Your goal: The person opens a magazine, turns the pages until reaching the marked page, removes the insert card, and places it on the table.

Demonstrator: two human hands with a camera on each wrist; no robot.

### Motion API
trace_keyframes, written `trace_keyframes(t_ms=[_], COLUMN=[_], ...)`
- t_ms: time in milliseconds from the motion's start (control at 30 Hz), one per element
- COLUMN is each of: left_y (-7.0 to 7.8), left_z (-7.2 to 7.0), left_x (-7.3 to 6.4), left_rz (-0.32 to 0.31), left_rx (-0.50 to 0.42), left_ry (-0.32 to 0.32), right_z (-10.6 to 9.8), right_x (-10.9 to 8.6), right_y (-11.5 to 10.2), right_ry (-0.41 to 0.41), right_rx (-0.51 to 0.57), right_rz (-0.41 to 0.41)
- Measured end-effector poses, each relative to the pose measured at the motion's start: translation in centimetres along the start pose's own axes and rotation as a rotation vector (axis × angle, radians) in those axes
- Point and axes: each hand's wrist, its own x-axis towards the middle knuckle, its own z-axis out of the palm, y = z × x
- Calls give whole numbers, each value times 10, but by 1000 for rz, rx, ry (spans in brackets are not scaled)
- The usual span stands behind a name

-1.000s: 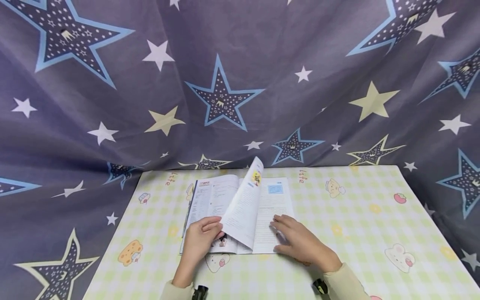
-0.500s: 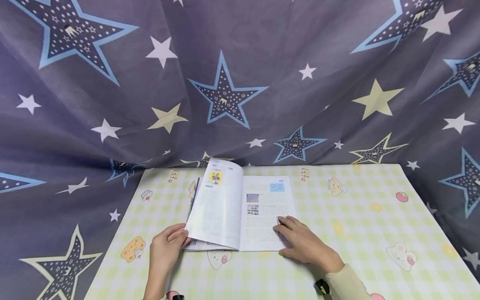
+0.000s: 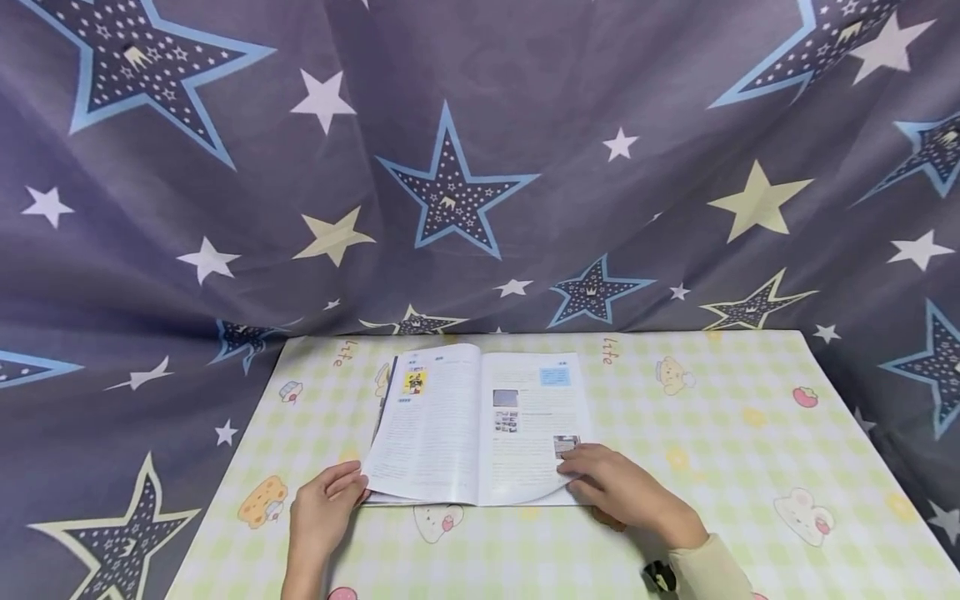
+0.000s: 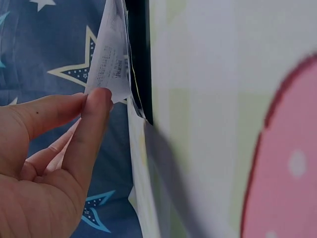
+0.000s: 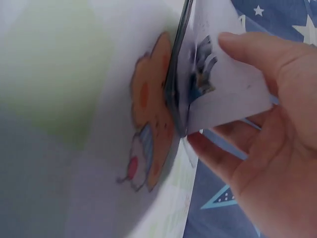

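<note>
An open book (image 3: 480,492) lies on the table with printed text and small pictures across its two pages. In the head view my left hand (image 3: 322,508) pinches the lower left corner of the left page (image 3: 423,433). The left wrist view shows that page's edge between my fingertips (image 4: 101,96), raised off the dark cover. My right hand (image 3: 626,492) is at the book's lower right corner, holding the lifted corner of the right page (image 3: 528,450). In the right wrist view that page (image 5: 228,94) bends up between my fingers, apart from the pages under it.
A green-and-white checked tablecloth (image 3: 712,500) with cartoon prints covers the table under the book. Behind it hangs a dark star-patterned cloth (image 3: 510,100), which also runs down both sides. A black device (image 3: 660,575) sits at my right wrist.
My left hand has carried the page over to the left, and it has come down onto the left side. My right hand, earlier resting on the right page, now lifts that page's lower corner.
</note>
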Motion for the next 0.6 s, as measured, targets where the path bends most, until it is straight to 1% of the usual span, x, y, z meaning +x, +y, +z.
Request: trace_keyframes(t_ms=[200, 267, 500, 600], left_y=[-1, 0, 4, 5], left_z=[-2, -3, -5, -5], left_x=[-1, -1, -2, -3], left_rz=[28, 30, 25, 29], left_rx=[111, 132, 134, 134], left_ry=[16, 20, 22, 30], right_z=[-2, -2, 1, 2], right_x=[-3, -4, -1, 0], right_y=[4, 4, 4, 4], right_ry=[93, 116, 206, 273], right_rx=[21, 26, 37, 16], right_rz=[33, 46, 98, 116])
